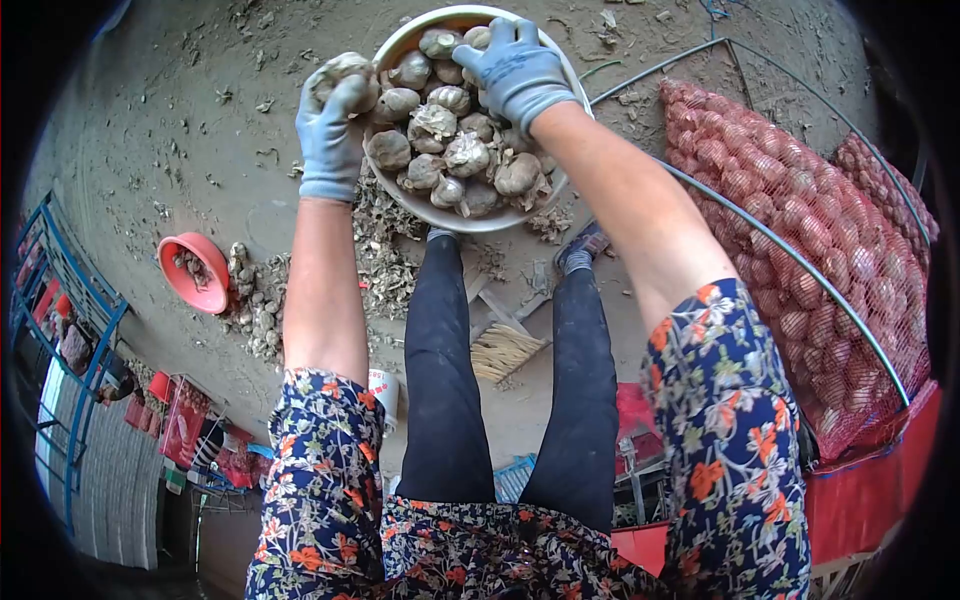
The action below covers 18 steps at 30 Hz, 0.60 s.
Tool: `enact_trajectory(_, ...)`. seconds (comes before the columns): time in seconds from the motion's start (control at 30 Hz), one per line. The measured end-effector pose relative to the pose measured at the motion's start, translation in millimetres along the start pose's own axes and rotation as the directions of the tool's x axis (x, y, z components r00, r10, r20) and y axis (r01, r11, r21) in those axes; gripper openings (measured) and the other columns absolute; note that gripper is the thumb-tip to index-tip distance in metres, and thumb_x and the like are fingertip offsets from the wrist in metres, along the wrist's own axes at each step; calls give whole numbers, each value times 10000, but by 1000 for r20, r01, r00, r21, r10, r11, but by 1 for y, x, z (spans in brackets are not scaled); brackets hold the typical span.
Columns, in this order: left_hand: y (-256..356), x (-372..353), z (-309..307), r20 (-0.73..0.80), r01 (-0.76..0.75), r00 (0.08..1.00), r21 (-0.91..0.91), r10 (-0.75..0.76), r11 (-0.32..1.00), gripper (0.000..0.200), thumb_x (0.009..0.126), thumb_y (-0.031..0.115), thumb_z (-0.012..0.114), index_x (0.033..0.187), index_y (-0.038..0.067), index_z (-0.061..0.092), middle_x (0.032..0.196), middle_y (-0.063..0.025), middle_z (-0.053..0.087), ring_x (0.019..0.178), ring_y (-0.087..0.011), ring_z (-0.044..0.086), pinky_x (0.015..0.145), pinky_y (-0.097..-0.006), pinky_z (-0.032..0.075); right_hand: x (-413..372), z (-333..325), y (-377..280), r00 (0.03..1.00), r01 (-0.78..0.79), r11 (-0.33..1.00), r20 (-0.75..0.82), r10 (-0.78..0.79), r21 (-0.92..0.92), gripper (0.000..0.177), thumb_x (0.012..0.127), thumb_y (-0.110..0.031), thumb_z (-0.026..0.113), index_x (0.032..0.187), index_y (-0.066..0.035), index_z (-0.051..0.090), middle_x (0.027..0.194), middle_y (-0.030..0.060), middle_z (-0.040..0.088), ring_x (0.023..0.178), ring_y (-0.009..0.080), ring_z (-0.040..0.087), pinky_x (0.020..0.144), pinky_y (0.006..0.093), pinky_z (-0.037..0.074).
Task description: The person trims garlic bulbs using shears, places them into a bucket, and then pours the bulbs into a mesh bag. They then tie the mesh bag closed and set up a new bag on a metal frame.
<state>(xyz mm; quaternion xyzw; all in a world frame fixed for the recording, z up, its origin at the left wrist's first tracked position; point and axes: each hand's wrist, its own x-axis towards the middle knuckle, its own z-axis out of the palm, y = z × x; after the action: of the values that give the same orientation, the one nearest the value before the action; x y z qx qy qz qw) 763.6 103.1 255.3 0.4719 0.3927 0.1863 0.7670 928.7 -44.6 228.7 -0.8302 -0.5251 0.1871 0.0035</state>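
Note:
A round, pale basin (470, 218) full of garlic bulbs (466, 155) is in front of me, above my legs. My left hand (330, 140), in a grey-blue work glove, is closed around garlic (345, 72) just outside the basin's left rim. My right hand (517, 72), gloved the same way, reaches over the basin's upper right side. Its thumb and fingers are curled around a bulb (477, 38) at the top of the heap. The palm covers part of the garlic below it.
A red basin (195, 274) with some garlic lies tilted on the dirt floor beside loose bulbs (262, 310). Dry peelings (390, 255) and a straw brush (505, 352) lie near my feet. At right, a metal hoop (780, 245) borders a big red mesh sack (800, 240) of garlic.

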Motion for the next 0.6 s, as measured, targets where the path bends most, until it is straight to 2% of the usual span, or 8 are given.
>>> enact_trajectory(0.07, 5, -14, 4, -39, 51, 998, -101, -55, 994, 291, 812, 222, 672, 1081, 128, 616, 1111, -39, 628, 1047, -190, 587, 891, -389, 487, -8, -17, 6, 999, 25, 999, 20, -26, 40, 514, 713, -343, 727, 1193, -292, 549, 1205, 201, 498, 1092, 376, 487, 919, 412, 474)
enact_trajectory(0.13, 4, -23, 21, 65, 119, 993, -468, -100, 875, 248, 819, 165, 665, 1051, 104, 601, 990, -38, 626, 949, -198, 602, 838, -390, 508, -23, -37, 12, 989, -91, 884, -66, 136, 459, 625, 637, -400, 782, 1173, -164, 564, 1155, 205, 540, 1102, 338, 500, 947, 397, 448)
enact_trajectory(0.2, 5, -52, 54, 153, 185, 980, -511, -123, 839, 351, 833, 163, 654, 1168, 92, 576, 1167, -96, 610, 1072, -224, 583, 892, -424, 485, -72, -83, 0, 948, -117, 279, 23, 319, 953, 666, 602, -392, 808, 1120, -47, 570, 1113, 198, 564, 1101, 305, 513, 985, 395, 408)
enact_trajectory(0.23, 20, -77, 93, 181, 148, 981, -473, -69, 869, 439, 848, 141, 629, 1266, 57, 522, 1245, -136, 578, 1154, -246, 552, 966, -435, 453, -105, -110, -11, 899, -10, 432, -181, 399, 902, 664, 633, -360, 798, 1131, -9, 535, 1151, 173, 543, 1135, 296, 502, 996, 393, 395)
enact_trajectory(0.27, 40, -109, 129, 138, 243, 970, -464, -201, 852, 500, 858, 132, 607, 1326, 26, 463, 1268, -143, 561, 1190, -266, 532, 1035, -428, 401, -142, -130, -19, 852, 90, 216, -187, 489, 972, 594, 680, -239, 785, 1143, -6, 495, 1181, 168, 519, 1148, 285, 502, 984, 400, 405)
enact_trajectory(0.37, 107, -183, 245, 399, 155, 914, -178, -73, 972, 536, 809, 167, 638, 1300, 43, 462, 1267, -196, 524, 1161, -311, 535, 996, -449, 428, -254, -219, -6, 537, 165, 508, -509, 673, 846, 515, 661, -94, 740, 1113, -82, 493, 1100, 148, 530, 1040, 308, 540, 916, 431, 434)
enact_trajectory(0.5, 169, -229, 398, 700, -376, 539, -297, 468, 878, 510, 626, 234, 745, 1099, 97, 611, 1216, -203, 519, 1108, -376, 528, 933, -468, 429, -387, -328, 38, 287, 131, 520, -535, 795, 844, 513, 795, -55, 649, 1212, -159, 370, 1091, 136, 471, 975, 270, 509, 862, 455, 450)
enact_trajectory(0.6, 174, -243, 502, 605, -700, 364, -324, 708, 636, 338, 588, 233, 734, 887, 111, 636, 1109, -179, 513, 997, -418, 496, 879, -504, 408, -447, -372, 100, 217, -441, 732, -730, 648, 519, 428, 865, -67, 581, 1239, -106, 376, 1204, 155, 463, 1062, 268, 503, 950, 417, 412)
